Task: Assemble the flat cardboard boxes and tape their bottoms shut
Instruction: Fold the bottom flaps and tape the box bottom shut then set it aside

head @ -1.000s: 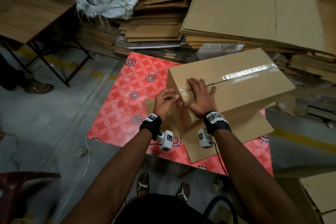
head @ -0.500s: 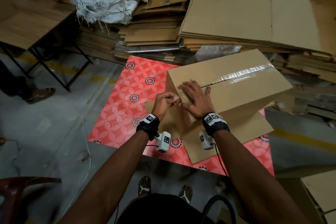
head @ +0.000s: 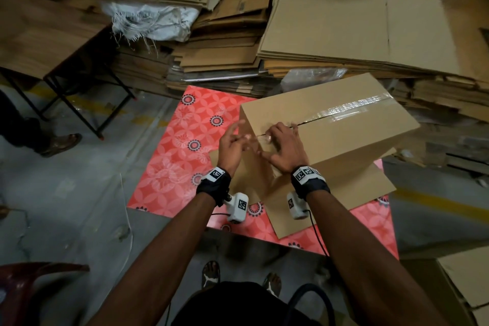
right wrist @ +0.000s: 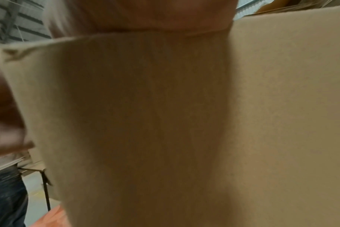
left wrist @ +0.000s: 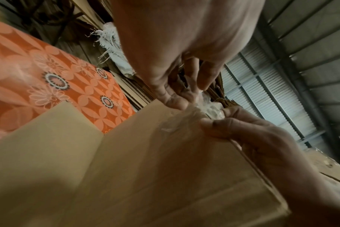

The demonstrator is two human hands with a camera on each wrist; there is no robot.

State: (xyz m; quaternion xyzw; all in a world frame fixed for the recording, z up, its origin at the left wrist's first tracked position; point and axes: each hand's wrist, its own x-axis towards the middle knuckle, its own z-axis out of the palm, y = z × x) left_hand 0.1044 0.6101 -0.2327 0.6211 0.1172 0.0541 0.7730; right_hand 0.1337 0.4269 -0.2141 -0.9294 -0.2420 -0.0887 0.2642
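Observation:
An assembled cardboard box (head: 344, 140) stands on a flat cardboard sheet (head: 344, 201) on the red patterned mat (head: 180, 167). A strip of clear tape (head: 352, 108) runs along its top seam. The tape's near end (head: 266, 137) is crumpled at the box's near edge. My right hand (head: 285, 148) lies over that edge, its thumb and fingers pinching the crumpled tape (left wrist: 204, 107). My left hand (head: 234, 140) is beside it with its fingers spread, their tips touching the tape. The right wrist view shows only the box side (right wrist: 184, 122).
Stacks of flat cardboard (head: 357, 29) lie behind the box. A wooden table (head: 39, 42) stands at the left, with another person's foot (head: 58, 143) near it. A red chair (head: 21, 286) is at the bottom left and another box (head: 465, 278) at the bottom right.
My left hand has opened from a closed pinch to spread fingers. My right hand has slid back towards the near edge and curled onto the tape end.

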